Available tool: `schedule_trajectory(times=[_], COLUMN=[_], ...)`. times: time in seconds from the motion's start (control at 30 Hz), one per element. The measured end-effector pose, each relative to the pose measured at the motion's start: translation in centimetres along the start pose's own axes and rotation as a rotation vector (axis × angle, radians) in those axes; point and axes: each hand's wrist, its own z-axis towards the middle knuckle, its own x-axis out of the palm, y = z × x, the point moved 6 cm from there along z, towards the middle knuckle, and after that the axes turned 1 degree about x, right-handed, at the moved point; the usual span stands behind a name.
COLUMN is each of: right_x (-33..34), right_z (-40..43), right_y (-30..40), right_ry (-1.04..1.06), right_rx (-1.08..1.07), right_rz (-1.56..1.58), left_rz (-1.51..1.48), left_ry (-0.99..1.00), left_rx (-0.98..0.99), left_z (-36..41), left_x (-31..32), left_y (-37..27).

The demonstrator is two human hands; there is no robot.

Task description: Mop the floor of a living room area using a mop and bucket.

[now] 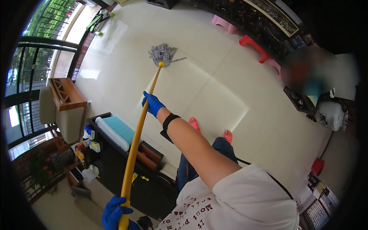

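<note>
A yellow mop handle [137, 135] runs from the lower left up to a grey-and-white string mop head [162, 54], which rests on the tiled floor. Both my hands wear blue gloves. My right hand [152, 104] is closed around the handle's upper-middle part, with a black band on that wrist. Near the bottom edge, my left hand [115, 212] grips the handle close to its rear end. The mop strands spread out on the pale tiles [207, 86], one strand trailing to the right. My feet in red striped sandals stand to the right of the handle.
A black table [115, 172] with boxes and a plastic bag stands at lower left, beside a wooden-framed chair [69, 115]. Red [254, 47] and pink stools [224, 24] line the dark cabinet at upper right. A green-and-black folded object [99, 21] lies by the glass doors.
</note>
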Motion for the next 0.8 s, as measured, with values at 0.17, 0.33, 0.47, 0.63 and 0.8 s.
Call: schedule_trajectory(times=[0.17, 0.33, 0.47, 0.63, 0.8], right_x=[-10.1, -8.4, -20.1, -35.1, -51.5], right_z=[-15.4, -20.9, -30.0, -39.8, -46.8], right_y=[-3.5, -2.9, -3.3, -1.1, 4.9], right_ry=[-0.045, -0.133, -0.257, -0.588, -0.735], right_rx=[0.193, 0.140, 0.099, -0.049, -0.208], right_rz=[-0.178, -0.189, -0.108, 0.120, 0.114], left_rz=[0.083, -0.377, -0.650, -0.798, -1.133], left_ry=[-0.074, -0.196, -0.014, 0.591, 1.022], left_rx=[0.205, 0.591, 0.274, 0.113, -0.126], left_z=[-9.1, -2.2, -2.9, -6.6, -13.1], left_x=[-0.8, -5.2, -4.2, 6.5, 18.6], left_y=[-12.2, -12.4, -11.8, -14.3, -13.9])
